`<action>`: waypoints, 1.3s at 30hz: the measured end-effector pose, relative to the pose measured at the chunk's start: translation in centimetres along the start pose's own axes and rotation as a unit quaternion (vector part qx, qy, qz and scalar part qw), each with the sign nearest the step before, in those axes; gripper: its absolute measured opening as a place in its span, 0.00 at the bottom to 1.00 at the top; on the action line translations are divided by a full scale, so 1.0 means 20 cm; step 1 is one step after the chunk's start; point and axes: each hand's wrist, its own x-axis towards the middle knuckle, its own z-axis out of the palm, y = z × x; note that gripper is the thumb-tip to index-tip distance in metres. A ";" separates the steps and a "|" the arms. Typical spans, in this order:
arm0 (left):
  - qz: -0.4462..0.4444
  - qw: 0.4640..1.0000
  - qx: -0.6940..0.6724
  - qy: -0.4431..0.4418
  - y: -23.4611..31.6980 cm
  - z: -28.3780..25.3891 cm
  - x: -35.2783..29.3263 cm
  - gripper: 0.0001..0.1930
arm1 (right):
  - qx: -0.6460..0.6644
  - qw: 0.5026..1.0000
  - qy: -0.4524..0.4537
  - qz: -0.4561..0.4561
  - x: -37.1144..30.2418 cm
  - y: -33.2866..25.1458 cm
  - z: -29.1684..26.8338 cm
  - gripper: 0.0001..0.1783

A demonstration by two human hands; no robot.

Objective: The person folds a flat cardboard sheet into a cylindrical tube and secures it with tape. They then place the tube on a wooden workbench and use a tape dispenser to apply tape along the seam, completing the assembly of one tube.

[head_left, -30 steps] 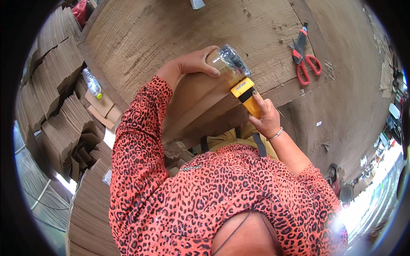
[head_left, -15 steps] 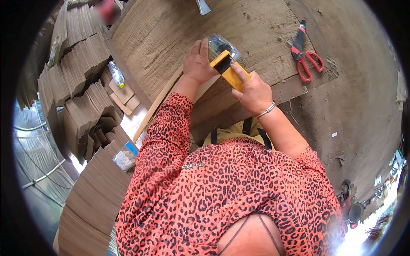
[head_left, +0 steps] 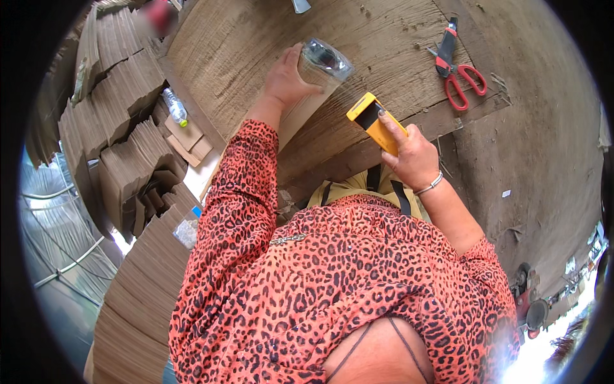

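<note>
My left hand (head_left: pixel 291 80) grips a long, light-brown cardboard box (head_left: pixel 300 121), its fingers over the far edge and its thumb stretched across the top. At the box's far end is a clear plastic wrapping (head_left: pixel 327 59) with something dark inside; its kind cannot be made out. To the right, my right hand (head_left: pixel 412 153) is closed around a yellow hand-held tool (head_left: pixel 384 131) with a dark recessed face, the thumb lying along it. The tool is held apart from the box, above the near edge of the wooden table (head_left: pixel 249 57).
Red-handled scissors (head_left: pixel 457 70) lie at the table's right side. A pale metal piece (head_left: pixel 301 6) shows at the far edge. Stacked flat cardboard (head_left: pixel 128 89) fills the left, with a plastic bottle (head_left: pixel 174 107) and a small clear bag (head_left: pixel 186 233) on it.
My right hand has drawn the yellow tool away from the box, rightward and nearer to me. My left hand and the box have shifted slightly left and farther away.
</note>
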 end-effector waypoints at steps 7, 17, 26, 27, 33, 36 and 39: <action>0.001 0.965 -0.211 -0.154 -0.14 -0.15 0.22 0.57 | 0.002 1.000 0.026 -0.012 0.26 0.07 0.17 0.43; 0.003 0.994 0.094 -0.052 0.00 -0.18 0.12 0.63 | 0.036 0.999 0.027 0.000 0.57 -0.16 0.12 0.39; -0.034 0.997 0.066 -0.031 -0.08 -0.20 0.18 0.65 | 0.033 0.999 0.036 -0.015 0.40 -0.19 0.07 0.42; -0.036 0.997 0.051 -0.044 -0.11 -0.21 0.18 0.65 | 0.028 0.999 0.031 -0.017 0.35 -0.16 0.07 0.43; 0.017 0.999 -0.013 -0.042 -0.23 -0.23 0.24 0.65 | 0.026 0.999 -0.018 0.010 0.27 -0.09 0.11 0.43; 0.031 0.991 -0.114 -0.071 -0.25 -0.26 0.33 0.61 | 0.015 0.996 -0.072 0.048 0.42 -0.08 0.15 0.40; 0.049 0.978 -0.172 -0.105 -0.25 -0.30 0.38 0.60 | 0.007 0.988 -0.137 0.074 0.59 -0.08 0.12 0.39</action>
